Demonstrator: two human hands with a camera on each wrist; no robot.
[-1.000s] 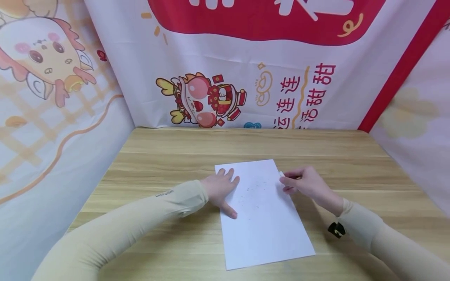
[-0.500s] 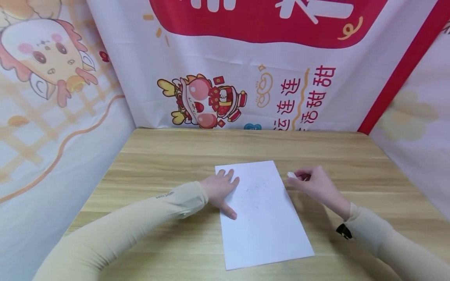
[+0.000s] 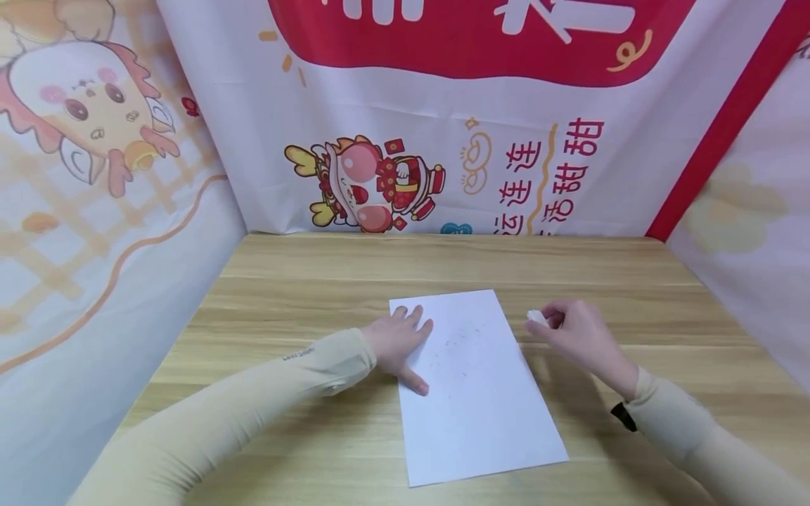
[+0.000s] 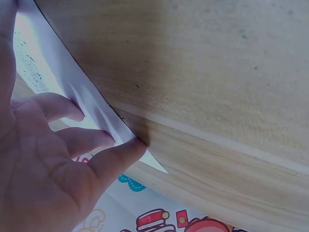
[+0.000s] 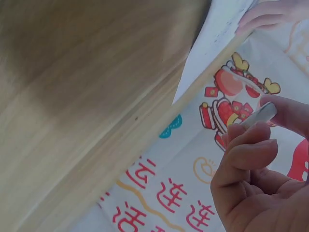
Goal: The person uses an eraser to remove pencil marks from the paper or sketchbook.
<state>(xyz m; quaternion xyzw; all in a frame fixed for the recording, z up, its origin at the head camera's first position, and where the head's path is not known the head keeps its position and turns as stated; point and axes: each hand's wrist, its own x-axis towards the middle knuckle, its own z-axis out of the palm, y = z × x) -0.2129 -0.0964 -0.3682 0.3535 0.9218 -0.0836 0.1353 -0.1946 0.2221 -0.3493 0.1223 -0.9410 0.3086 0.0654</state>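
Observation:
A sheet of white paper (image 3: 484,422) lies on the wooden table, slightly turned. Small dark crumbs (image 3: 458,341) are scattered over its upper middle part. My left hand (image 3: 395,344) presses on the paper's left side with fingers spread; the left wrist view shows its fingertips (image 4: 137,145) at the sheet's edge. Off the right edge of the paper, my right hand (image 3: 582,337) holds a small white eraser (image 3: 536,318) between thumb and fingers. In the right wrist view the eraser (image 5: 263,115) has a greyish, smudged end. The rest of it is hidden by the fingers.
The wooden table (image 3: 304,270) reaches back to a printed white and red cloth (image 3: 392,91). Patterned cloths hang at the left (image 3: 126,281) and right (image 3: 753,281). A black band (image 3: 624,416) shows at the right wrist.
My right hand has moved right with the eraser, from the paper's right edge to a spot over the table. The left hand has stayed in place on the paper.

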